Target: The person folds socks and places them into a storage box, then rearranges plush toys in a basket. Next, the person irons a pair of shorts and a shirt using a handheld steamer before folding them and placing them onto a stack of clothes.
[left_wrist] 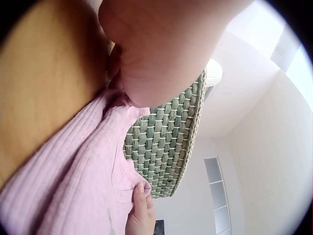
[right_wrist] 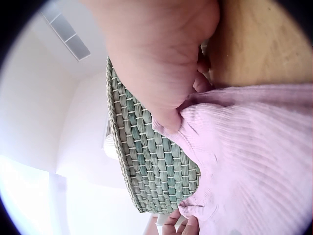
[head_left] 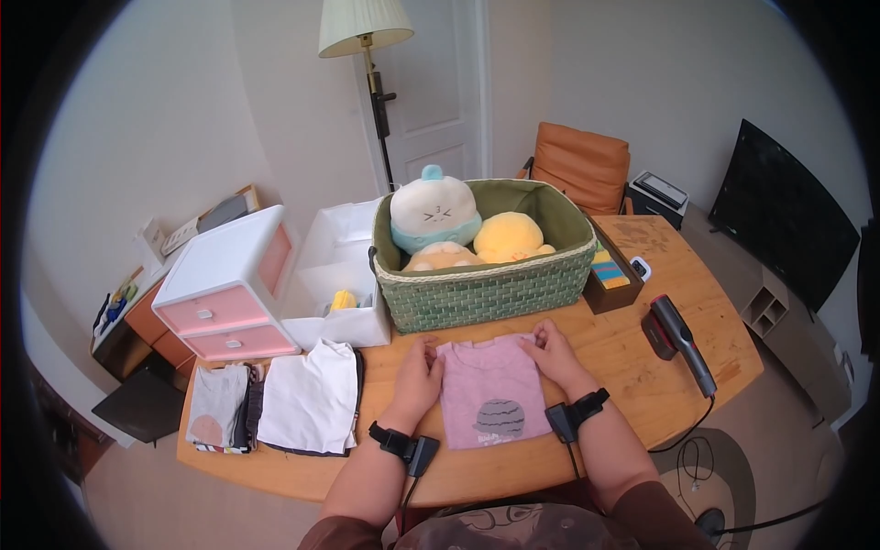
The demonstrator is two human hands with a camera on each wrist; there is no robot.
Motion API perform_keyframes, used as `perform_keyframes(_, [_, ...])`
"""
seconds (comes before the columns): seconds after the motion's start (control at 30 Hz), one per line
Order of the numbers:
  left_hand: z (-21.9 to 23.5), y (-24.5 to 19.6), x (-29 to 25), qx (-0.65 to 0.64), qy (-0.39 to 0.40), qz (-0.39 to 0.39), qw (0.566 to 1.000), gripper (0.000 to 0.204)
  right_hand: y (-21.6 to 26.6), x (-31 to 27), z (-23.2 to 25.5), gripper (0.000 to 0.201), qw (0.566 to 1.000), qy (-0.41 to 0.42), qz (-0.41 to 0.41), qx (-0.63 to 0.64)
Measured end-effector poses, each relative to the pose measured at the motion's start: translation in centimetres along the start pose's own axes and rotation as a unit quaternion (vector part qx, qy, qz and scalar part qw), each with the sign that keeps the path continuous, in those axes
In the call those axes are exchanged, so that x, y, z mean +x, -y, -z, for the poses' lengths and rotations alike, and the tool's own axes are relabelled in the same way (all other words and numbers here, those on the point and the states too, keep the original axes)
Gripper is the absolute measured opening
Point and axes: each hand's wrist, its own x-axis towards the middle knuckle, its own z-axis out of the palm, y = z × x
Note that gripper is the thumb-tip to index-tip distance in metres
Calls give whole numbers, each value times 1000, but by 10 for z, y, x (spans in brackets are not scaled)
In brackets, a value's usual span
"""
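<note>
A pink folded T-shirt (head_left: 486,376) lies at the near middle of the wooden table, its neckline toward the basket and a grey striped print on its lower part. My left hand (head_left: 419,374) pinches the shirt's upper left corner. At the upper right corner, my right hand (head_left: 555,353) pinches the cloth between thumb and fingers. In the left wrist view the ribbed pink fabric (left_wrist: 83,166) rises in a fold below the left hand (left_wrist: 161,49). From the right wrist, the right hand (right_wrist: 156,54) shows with its thumb on the collar edge.
A green woven basket (head_left: 486,298) holding plush toys stands just beyond the shirt. On the left are a pink-and-white drawer unit (head_left: 225,284), a white bin (head_left: 353,325), a folded white garment (head_left: 307,399) and a grey folded stack (head_left: 218,403). A corded handheld steamer (head_left: 683,344) lies right.
</note>
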Motion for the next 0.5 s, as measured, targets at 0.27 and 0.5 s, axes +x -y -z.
perform_keyframes(0.27, [2, -4, 0, 63, 59, -3, 996, 58, 1, -1, -4, 34, 996, -11, 38, 84])
perform_keyframes(0.5, [11, -28, -5, 8, 107, 31, 994, 63, 5, -1, -4, 41, 997, 11, 21, 76])
